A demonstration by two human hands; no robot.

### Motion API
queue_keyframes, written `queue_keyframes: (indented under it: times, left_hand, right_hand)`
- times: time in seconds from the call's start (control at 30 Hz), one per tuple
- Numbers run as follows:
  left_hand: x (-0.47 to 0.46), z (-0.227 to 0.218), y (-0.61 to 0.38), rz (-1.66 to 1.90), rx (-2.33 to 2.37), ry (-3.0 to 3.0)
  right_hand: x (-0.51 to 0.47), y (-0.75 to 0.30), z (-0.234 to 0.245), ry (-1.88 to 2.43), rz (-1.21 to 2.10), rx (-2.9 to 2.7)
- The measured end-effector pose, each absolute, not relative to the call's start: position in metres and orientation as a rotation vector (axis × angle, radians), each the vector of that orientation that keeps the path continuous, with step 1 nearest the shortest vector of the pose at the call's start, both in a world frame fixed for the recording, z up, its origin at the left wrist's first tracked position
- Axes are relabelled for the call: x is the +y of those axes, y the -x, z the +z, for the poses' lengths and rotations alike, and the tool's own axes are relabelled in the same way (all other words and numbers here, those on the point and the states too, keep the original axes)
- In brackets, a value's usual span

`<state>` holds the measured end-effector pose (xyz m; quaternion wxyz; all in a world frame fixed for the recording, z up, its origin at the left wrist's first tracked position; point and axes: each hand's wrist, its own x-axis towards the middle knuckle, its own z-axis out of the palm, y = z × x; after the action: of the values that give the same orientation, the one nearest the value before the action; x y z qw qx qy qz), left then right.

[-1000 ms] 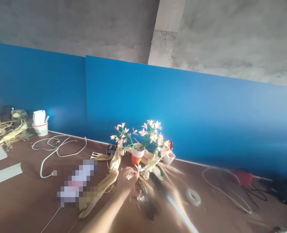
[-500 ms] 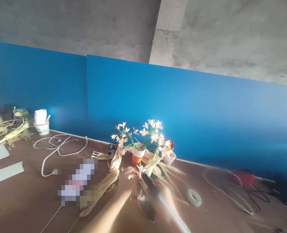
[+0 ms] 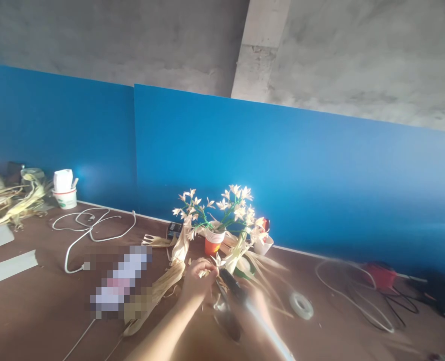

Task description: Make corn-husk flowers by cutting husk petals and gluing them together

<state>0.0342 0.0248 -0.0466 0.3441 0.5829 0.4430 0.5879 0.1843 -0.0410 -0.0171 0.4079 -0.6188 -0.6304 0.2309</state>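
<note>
My left hand (image 3: 200, 281) is closed in a pinch on a small pale husk flower (image 3: 218, 260). My right hand (image 3: 258, 306), partly blurred, is wrapped round a dark glue gun (image 3: 233, 286); a translucent stick (image 3: 269, 333) runs out of its back end. The gun's tip reaches the base of the flower, right by my left fingertips; whether they touch I cannot tell. Just beyond both hands stands an orange and white paper cup (image 3: 214, 243) with green stems and several pale husk flowers (image 3: 239, 210) in it.
Dried corn husks (image 3: 158, 286) lie left of my hands and around the cup. A tape roll (image 3: 301, 306) is to the right, with a red object (image 3: 380, 276) and cables beyond. White cable (image 3: 83, 230) loops at left near a white cup (image 3: 64, 199). A blue partition (image 3: 282, 165) closes the back.
Almost nothing differs. Both hands, the flower and the glue gun keep nearly the same place, with the gun's tip still at the flower's base.
</note>
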Motion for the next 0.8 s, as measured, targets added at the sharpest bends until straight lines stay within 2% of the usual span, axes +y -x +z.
queue_keyframes:
  times: [0.8]
  left_hand:
    - [0.023,-0.044,-0.033,1.498,1.185,-1.513]
  right_hand:
    - [-0.046,-0.179,-0.003,1.549,0.532,-1.598]
